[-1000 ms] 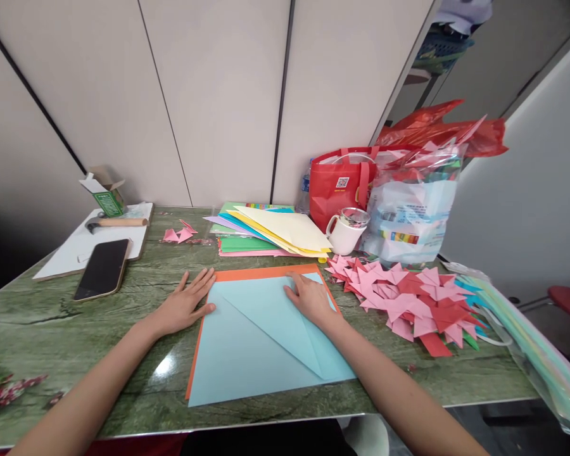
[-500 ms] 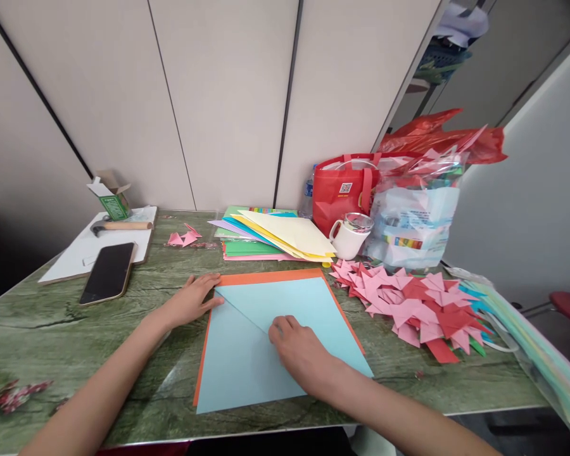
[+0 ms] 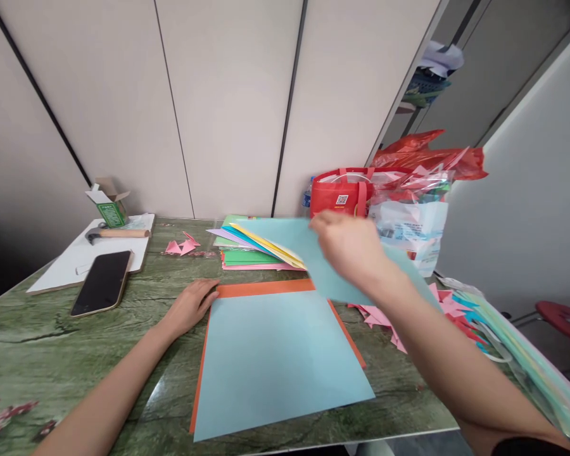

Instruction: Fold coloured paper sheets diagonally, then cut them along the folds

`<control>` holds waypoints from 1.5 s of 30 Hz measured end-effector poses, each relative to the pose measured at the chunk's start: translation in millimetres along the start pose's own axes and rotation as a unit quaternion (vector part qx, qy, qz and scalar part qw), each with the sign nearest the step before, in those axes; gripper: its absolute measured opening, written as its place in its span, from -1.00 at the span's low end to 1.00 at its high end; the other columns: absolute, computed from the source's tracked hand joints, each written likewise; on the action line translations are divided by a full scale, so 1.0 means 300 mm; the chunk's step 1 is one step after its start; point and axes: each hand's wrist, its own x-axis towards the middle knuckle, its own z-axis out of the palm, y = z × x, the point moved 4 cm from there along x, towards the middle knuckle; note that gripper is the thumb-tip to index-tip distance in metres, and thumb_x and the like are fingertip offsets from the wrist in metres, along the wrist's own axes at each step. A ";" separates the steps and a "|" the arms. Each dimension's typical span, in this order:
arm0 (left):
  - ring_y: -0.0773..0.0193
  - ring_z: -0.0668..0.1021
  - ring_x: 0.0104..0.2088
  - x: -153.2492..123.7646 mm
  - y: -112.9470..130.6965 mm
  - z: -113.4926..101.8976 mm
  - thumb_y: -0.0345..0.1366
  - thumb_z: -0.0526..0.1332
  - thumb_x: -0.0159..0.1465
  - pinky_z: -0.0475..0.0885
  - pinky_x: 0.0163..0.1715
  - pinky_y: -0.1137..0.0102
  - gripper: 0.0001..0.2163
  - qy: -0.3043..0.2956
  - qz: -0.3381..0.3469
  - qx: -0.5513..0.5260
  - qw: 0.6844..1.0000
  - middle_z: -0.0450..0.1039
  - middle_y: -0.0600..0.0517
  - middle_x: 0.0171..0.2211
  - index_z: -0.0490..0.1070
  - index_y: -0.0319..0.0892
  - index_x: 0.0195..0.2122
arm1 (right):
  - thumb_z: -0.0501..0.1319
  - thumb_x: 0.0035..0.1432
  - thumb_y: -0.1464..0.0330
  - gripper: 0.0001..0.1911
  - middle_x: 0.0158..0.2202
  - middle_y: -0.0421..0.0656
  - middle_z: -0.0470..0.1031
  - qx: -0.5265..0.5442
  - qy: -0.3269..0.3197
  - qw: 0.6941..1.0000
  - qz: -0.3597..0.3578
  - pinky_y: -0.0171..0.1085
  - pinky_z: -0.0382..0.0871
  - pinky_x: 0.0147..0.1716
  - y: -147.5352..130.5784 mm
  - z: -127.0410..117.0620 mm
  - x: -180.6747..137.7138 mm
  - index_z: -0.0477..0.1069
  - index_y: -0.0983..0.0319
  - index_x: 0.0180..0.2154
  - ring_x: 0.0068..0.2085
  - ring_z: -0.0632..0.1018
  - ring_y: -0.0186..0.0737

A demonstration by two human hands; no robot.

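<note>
A light blue sheet of paper (image 3: 330,282) hangs in the air, pinched at its upper part by my right hand (image 3: 349,247), which is slightly blurred. It hides the mug and covers part of the stack of coloured paper (image 3: 249,258) and the folded pink and red paper pieces (image 3: 449,304). Below it, another light blue sheet (image 3: 275,361) lies flat over an orange sheet (image 3: 266,289), whose top and side edges show. My left hand (image 3: 192,307) rests at their upper left corner, fingers stretched out, holding nothing.
On the left, a phone (image 3: 103,283) and a hammer (image 3: 123,234) lie on a white board (image 3: 61,266), near a small green box (image 3: 111,212). Small pink folded pieces (image 3: 183,247) sit mid-table. A red bag (image 3: 330,190) and a filled plastic bag (image 3: 434,228) stand back right.
My right hand has moved up and to the right, lifting a light blue sheet off the one beneath. My left hand stays at the upper left corner.
</note>
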 end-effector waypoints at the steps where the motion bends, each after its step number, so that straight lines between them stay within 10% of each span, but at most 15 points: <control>1: 0.09 0.46 0.01 -0.001 0.001 0.000 -0.03 -0.10 0.35 0.34 0.04 0.18 -0.57 -0.002 0.003 0.000 1.000 0.46 -0.12 -0.02 0.37 -0.17 0.02 | -0.10 0.17 0.62 -0.65 -0.12 0.07 0.43 -0.013 0.031 0.999 0.022 -0.21 0.25 -0.35 0.028 -0.045 0.028 0.39 0.37 -0.14 -0.17 0.49 -0.04; 5: 0.02 0.42 0.07 -0.005 -0.002 0.007 0.02 0.00 0.29 0.29 0.09 0.10 -0.56 -0.009 0.019 -0.003 1.000 0.44 -0.14 0.01 0.40 -0.17 -0.01 | -0.10 0.24 0.57 -0.66 -0.06 0.08 0.40 -0.052 0.139 0.989 0.014 -0.16 0.28 -0.35 0.036 -0.098 0.120 0.37 0.37 -0.08 -0.12 0.42 0.03; 17: 0.04 0.40 0.09 -0.010 -0.003 0.032 -0.06 0.02 0.31 0.33 0.08 0.11 -0.62 -0.019 0.046 -0.017 0.999 0.43 -0.12 0.02 0.46 -0.15 -0.04 | -0.01 0.18 0.65 -0.61 0.05 0.11 0.37 0.053 -0.039 0.991 -0.118 -0.19 0.32 -0.21 -0.106 0.402 0.270 0.38 0.31 -0.02 -0.05 0.45 -0.05; 26: 0.06 0.41 0.07 -0.006 0.002 0.030 -0.11 0.04 0.31 0.34 0.06 0.14 -0.65 -0.012 0.056 -0.029 0.998 0.43 -0.15 0.00 0.47 -0.18 -0.07 | 0.09 0.24 0.12 -0.64 -0.10 -0.06 0.51 0.198 -0.074 0.900 -0.380 -0.25 0.40 -0.25 -0.461 0.281 -0.238 0.44 0.26 -0.16 -0.10 0.48 -0.12; 30: 0.09 0.41 0.07 -0.006 -0.002 0.031 -0.13 0.05 0.32 0.33 0.07 0.17 -0.66 -0.011 0.061 -0.032 0.998 0.41 -0.15 0.02 0.46 -0.19 -0.06 | 0.18 0.16 0.13 -0.56 -0.04 0.13 0.48 0.209 0.030 0.887 -0.411 -0.17 0.43 -0.22 -0.556 0.303 -0.456 0.40 0.38 -0.12 -0.05 0.47 0.04; 45: 0.08 0.44 0.05 -0.011 -0.002 0.034 -0.17 0.06 0.31 0.36 0.03 0.15 -0.71 0.012 0.091 -0.031 0.995 0.42 -0.16 0.01 0.50 -0.18 -0.11 | 0.08 0.20 0.35 -0.67 -0.22 0.12 0.56 0.194 0.180 0.891 -0.369 -0.17 0.46 -0.39 -0.596 0.386 -0.560 0.32 0.45 -0.07 -0.17 0.55 0.06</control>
